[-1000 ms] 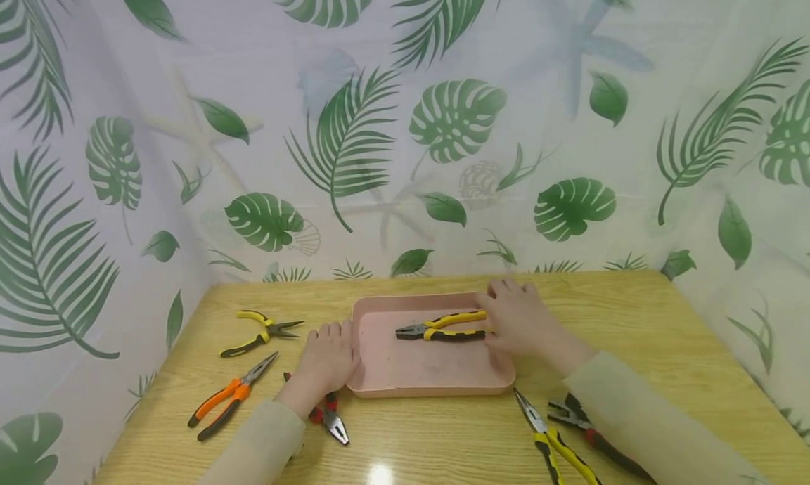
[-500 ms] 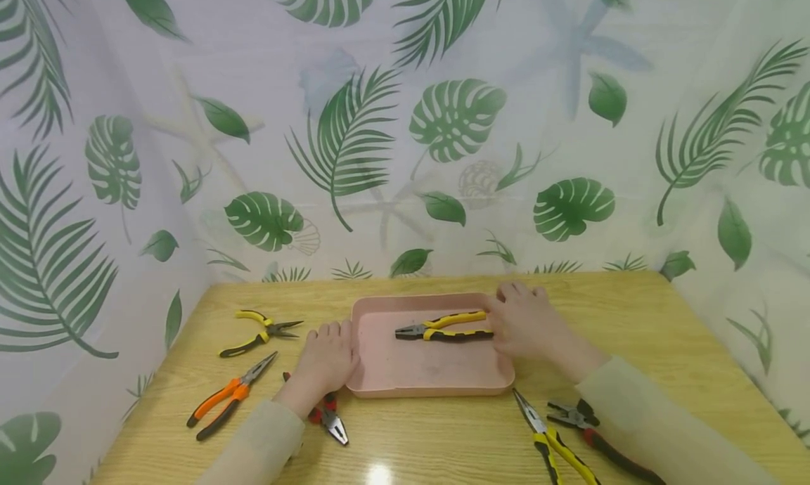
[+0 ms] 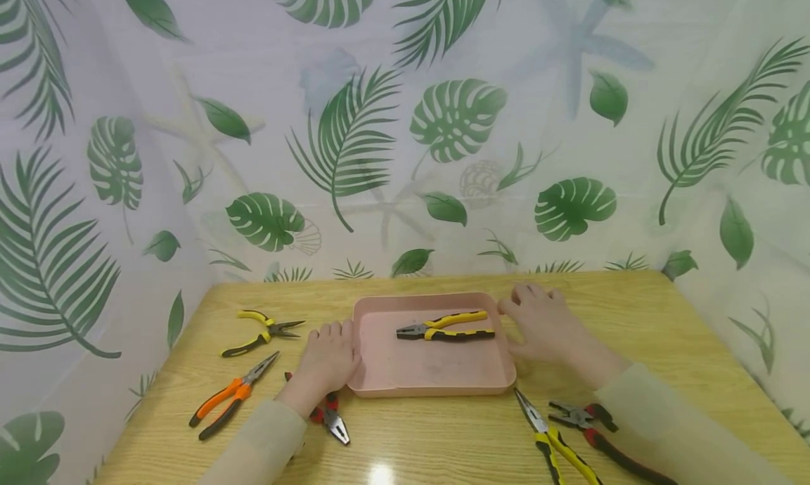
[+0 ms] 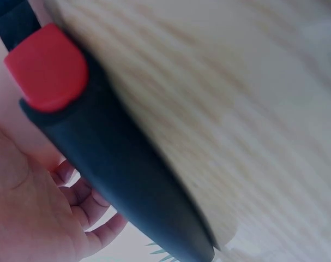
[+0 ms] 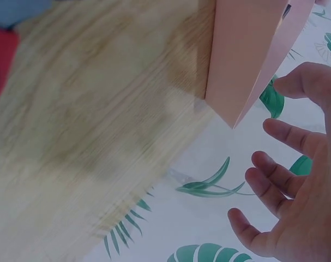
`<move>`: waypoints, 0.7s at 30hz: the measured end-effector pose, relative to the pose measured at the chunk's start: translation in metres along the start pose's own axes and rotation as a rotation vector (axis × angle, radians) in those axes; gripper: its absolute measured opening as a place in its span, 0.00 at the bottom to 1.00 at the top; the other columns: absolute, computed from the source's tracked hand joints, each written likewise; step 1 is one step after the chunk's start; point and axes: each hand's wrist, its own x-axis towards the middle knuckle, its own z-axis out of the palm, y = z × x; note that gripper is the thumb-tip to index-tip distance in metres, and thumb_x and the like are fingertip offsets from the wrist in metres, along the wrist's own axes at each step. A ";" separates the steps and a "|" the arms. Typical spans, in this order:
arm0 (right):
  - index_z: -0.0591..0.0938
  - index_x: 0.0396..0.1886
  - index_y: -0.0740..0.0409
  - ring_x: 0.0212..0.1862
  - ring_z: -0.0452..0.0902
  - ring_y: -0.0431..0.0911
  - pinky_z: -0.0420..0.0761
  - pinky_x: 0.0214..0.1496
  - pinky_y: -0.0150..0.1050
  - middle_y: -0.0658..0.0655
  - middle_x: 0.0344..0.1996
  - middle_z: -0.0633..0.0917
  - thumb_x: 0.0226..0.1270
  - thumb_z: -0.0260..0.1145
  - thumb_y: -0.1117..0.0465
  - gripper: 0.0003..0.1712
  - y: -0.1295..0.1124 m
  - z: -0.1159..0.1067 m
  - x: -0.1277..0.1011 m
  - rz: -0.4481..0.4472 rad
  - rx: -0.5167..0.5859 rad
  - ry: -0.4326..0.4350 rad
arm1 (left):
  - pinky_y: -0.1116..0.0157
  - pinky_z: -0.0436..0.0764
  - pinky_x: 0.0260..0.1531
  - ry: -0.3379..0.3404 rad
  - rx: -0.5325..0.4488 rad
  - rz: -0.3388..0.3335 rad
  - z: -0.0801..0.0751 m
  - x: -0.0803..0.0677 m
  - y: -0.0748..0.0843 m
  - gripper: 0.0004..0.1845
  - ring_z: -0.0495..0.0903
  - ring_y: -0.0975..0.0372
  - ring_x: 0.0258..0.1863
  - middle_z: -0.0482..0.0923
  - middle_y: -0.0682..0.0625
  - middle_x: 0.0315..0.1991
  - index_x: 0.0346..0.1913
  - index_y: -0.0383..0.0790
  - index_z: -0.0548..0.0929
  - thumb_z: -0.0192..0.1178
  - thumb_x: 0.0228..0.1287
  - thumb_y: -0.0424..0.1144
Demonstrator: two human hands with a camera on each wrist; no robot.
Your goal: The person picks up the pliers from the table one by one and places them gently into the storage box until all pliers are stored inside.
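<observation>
A pink tray (image 3: 430, 383) sits mid-table with yellow-and-black pliers (image 3: 446, 327) lying inside it. My left hand (image 3: 327, 358) rests flat against the tray's left edge, fingers straight, over red-handled pliers (image 3: 330, 418) whose red-and-black handle (image 4: 100, 142) fills the left wrist view. My right hand (image 3: 543, 322) hovers just right of the tray, fingers relaxed and holding nothing. The right wrist view shows that hand (image 5: 296, 180) open beside the tray's corner (image 5: 247, 60).
On the wooden table (image 3: 633, 309) lie small yellow-handled pliers (image 3: 261, 332) and orange long-nose pliers (image 3: 231, 395) at left, yellow long-nose pliers (image 3: 552, 439) and red-and-black pliers (image 3: 598, 436) at front right. A leaf-print curtain (image 3: 405, 133) surrounds the table.
My right hand has let go of the yellow-and-black pliers in the tray and drawn back to the right, off the tray. The left hand has stayed put.
</observation>
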 end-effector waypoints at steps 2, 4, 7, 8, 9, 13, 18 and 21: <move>0.84 0.53 0.52 0.46 0.70 0.53 0.70 0.43 0.54 0.56 0.42 0.77 0.62 0.76 0.46 0.24 0.001 -0.002 -0.003 -0.003 -0.004 0.000 | 0.48 0.74 0.54 -0.002 0.000 0.000 0.000 0.000 0.000 0.23 0.76 0.48 0.50 0.77 0.39 0.49 0.66 0.33 0.70 0.51 0.80 0.46; 0.84 0.52 0.51 0.46 0.70 0.53 0.71 0.44 0.55 0.56 0.43 0.77 0.60 0.76 0.48 0.23 0.003 -0.005 -0.006 -0.004 -0.006 -0.004 | 0.48 0.74 0.53 0.000 0.001 0.002 -0.001 -0.001 0.001 0.23 0.76 0.48 0.49 0.77 0.39 0.49 0.66 0.33 0.70 0.50 0.80 0.46; 0.83 0.52 0.51 0.47 0.71 0.54 0.72 0.46 0.58 0.56 0.43 0.77 0.57 0.77 0.52 0.23 0.007 -0.007 -0.009 0.002 -0.001 -0.012 | 0.48 0.74 0.52 0.016 0.000 0.009 -0.002 -0.001 0.001 0.22 0.76 0.48 0.48 0.77 0.40 0.48 0.65 0.33 0.71 0.51 0.80 0.45; 0.83 0.52 0.51 0.47 0.71 0.54 0.73 0.46 0.59 0.56 0.44 0.77 0.57 0.77 0.52 0.23 0.008 -0.007 -0.010 0.003 0.000 -0.013 | 0.48 0.74 0.52 0.019 0.001 0.012 -0.002 -0.001 0.001 0.21 0.76 0.48 0.48 0.77 0.40 0.48 0.64 0.33 0.71 0.51 0.80 0.45; 0.83 0.52 0.51 0.48 0.71 0.54 0.73 0.46 0.60 0.56 0.44 0.78 0.57 0.76 0.52 0.23 0.009 -0.007 -0.012 0.007 -0.001 -0.013 | 0.48 0.74 0.52 0.024 -0.001 0.014 -0.002 -0.001 0.001 0.21 0.76 0.48 0.48 0.77 0.40 0.48 0.64 0.33 0.71 0.51 0.80 0.45; 0.83 0.53 0.51 0.48 0.72 0.55 0.72 0.45 0.58 0.56 0.44 0.78 0.58 0.76 0.51 0.23 0.014 -0.007 -0.015 0.017 0.005 -0.005 | 0.47 0.74 0.52 0.036 -0.015 0.020 -0.002 -0.002 0.000 0.20 0.76 0.47 0.49 0.77 0.39 0.48 0.63 0.33 0.71 0.50 0.79 0.44; 0.84 0.52 0.51 0.49 0.72 0.55 0.71 0.44 0.56 0.56 0.44 0.78 0.58 0.76 0.50 0.24 0.017 -0.009 -0.020 0.031 -0.003 0.001 | 0.47 0.74 0.54 0.032 -0.026 0.023 0.002 -0.001 -0.001 0.21 0.76 0.46 0.50 0.77 0.38 0.49 0.64 0.32 0.71 0.49 0.80 0.45; 0.84 0.52 0.51 0.49 0.73 0.56 0.72 0.44 0.57 0.56 0.44 0.78 0.58 0.77 0.49 0.24 0.018 -0.011 -0.022 0.039 -0.008 0.009 | 0.47 0.74 0.54 0.038 -0.022 0.024 0.004 0.000 -0.002 0.22 0.77 0.46 0.51 0.78 0.38 0.50 0.65 0.32 0.71 0.48 0.81 0.45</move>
